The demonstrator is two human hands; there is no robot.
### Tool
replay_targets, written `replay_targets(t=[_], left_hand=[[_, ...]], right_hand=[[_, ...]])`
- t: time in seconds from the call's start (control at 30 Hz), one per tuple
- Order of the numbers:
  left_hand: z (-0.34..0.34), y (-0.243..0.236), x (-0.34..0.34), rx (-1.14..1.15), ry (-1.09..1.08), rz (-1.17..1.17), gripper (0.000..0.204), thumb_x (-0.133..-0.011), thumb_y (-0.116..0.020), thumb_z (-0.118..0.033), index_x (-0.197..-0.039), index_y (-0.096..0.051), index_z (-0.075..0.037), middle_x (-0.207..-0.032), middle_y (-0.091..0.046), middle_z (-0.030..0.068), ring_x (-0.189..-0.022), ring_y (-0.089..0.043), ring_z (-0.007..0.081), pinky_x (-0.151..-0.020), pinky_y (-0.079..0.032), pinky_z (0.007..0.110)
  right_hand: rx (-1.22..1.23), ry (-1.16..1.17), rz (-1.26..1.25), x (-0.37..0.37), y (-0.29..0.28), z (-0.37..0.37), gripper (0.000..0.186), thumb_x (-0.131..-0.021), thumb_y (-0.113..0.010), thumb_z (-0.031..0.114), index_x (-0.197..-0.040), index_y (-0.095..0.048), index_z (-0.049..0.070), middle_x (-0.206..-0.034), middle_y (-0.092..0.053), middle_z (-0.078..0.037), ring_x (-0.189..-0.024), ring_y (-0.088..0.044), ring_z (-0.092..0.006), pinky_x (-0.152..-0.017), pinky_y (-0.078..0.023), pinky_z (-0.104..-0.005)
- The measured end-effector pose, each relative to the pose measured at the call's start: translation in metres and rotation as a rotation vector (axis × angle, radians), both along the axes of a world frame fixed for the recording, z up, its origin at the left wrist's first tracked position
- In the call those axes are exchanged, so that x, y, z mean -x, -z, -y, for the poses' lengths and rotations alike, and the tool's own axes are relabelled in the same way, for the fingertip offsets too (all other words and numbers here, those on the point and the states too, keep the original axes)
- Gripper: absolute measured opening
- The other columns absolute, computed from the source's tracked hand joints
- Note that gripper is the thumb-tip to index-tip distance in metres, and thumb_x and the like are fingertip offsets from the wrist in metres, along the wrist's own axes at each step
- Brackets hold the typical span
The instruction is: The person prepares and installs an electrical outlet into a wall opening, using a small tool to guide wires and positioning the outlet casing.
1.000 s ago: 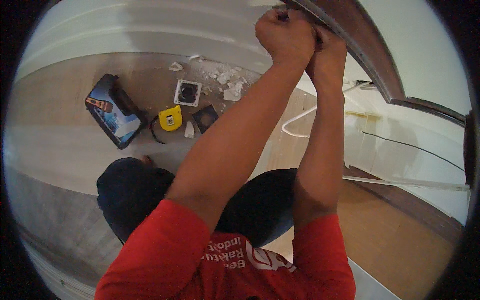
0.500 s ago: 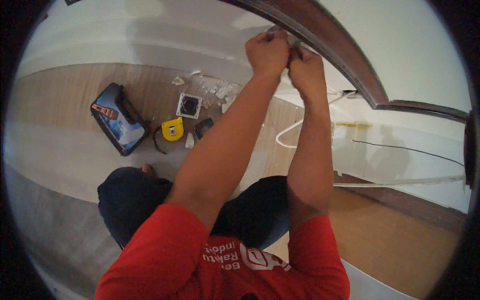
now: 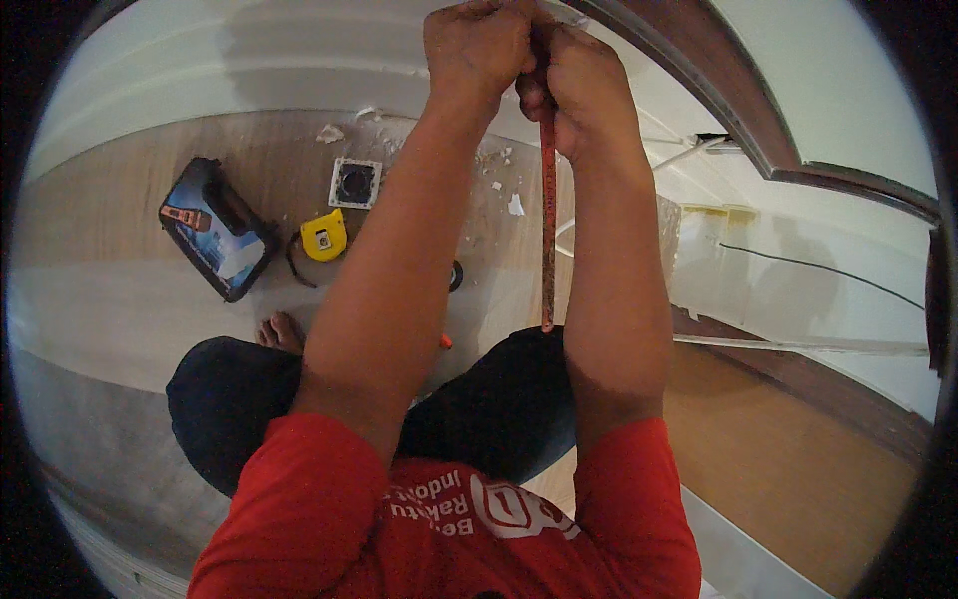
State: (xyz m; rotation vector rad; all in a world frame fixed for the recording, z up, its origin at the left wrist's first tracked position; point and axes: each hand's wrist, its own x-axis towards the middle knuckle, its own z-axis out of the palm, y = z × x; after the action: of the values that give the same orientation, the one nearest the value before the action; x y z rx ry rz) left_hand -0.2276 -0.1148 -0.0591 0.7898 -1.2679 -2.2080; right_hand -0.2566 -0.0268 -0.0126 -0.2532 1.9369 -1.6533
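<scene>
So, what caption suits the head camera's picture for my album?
Left hand and right hand close together, a narrow reddish strip extending from them; a yellow tape measure on the floor.

A long, narrow, red-orange strip (image 3: 548, 225), mottled dark, is pointing straight toward six o'clock; its twelve-o'clock end is hiding inside the closed right hand (image 3: 591, 88); its blunt lower tip is showing uncovered.

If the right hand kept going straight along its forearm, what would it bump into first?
Probably the edge of the dark brown frame, just beyond the right hand near the picture's top. Depth is unclear, so it might pass beneath or beside it instead.
</scene>
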Motion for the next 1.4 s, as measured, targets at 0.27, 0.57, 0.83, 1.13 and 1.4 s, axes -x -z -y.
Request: replay_targets(t=[0.27,0.57,0.83,1.13,1.4], left_hand=[[-0.017,0.005,0.013,-0.218,-0.143,-0.177,0.025,-0.093,-0.060,-0.015,-0.076,-0.064,0.003,-0.070,-0.061,0.0067,-0.060,-0.053,0.0159,-0.053,-0.043,0.033],[0.001,0.026,0.014,1.151,-0.029,0.226,0.016,-0.080,-0.069,-0.017,-0.090,-0.067,-0.005,-0.091,-0.071,0.0099,-0.087,-0.068,0.0279,-0.076,-0.052,0.040],[0.005,0.031,0.010,0.153,0.087,-0.250,0.032,-0.082,-0.070,-0.023,-0.110,-0.063,-0.008,-0.097,-0.069,0.0117,-0.093,-0.064,0.0305,-0.080,-0.051,0.040],[0.007,0.005,-0.013,1.332,0.037,0.320,0.036,-0.074,-0.075,-0.019,-0.109,-0.066,-0.017,-0.102,-0.071,0.0049,-0.094,-0.069,0.0284,-0.082,-0.053,0.035],[0.013,0.014,-0.010,1.094,0.088,0.141,0.039,-0.072,-0.075,-0.015,-0.110,-0.065,-0.018,-0.098,-0.071,0.0057,-0.093,-0.068,0.0297,-0.081,-0.053,0.036]], right_hand=[[-0.147,0.098,-0.031,0.011,0.006,0.004,0.021,-0.093,-0.056,0.017,-0.089,-0.067,-0.001,-0.068,-0.061,-0.008,-0.058,-0.057,-0.0199,-0.051,-0.042,-0.0313],[0.145,0.128,-0.291,0.013,0.029,0.015,0.024,-0.094,-0.051,0.015,-0.090,-0.066,-0.003,-0.072,-0.058,-0.008,-0.058,-0.050,-0.0153,-0.048,-0.037,-0.0307],[-0.046,0.156,-0.902,0.032,0.066,0.026,0.020,-0.087,-0.055,0.011,-0.078,-0.064,-0.005,-0.064,-0.060,-0.014,-0.058,-0.057,-0.0238,-0.051,-0.043,-0.0364],[-0.064,0.317,-0.470,-0.006,0.030,0.028,0.024,-0.083,-0.057,0.013,-0.072,-0.066,-0.006,-0.069,-0.065,-0.026,-0.068,-0.066,-0.0390,-0.063,-0.052,-0.0452],[-0.008,0.320,-0.552,0.018,0.064,0.037,0.023,-0.080,-0.053,0.011,-0.070,-0.066,-0.004,-0.075,-0.068,-0.024,-0.075,-0.068,-0.0379,-0.069,-0.053,-0.0463]])
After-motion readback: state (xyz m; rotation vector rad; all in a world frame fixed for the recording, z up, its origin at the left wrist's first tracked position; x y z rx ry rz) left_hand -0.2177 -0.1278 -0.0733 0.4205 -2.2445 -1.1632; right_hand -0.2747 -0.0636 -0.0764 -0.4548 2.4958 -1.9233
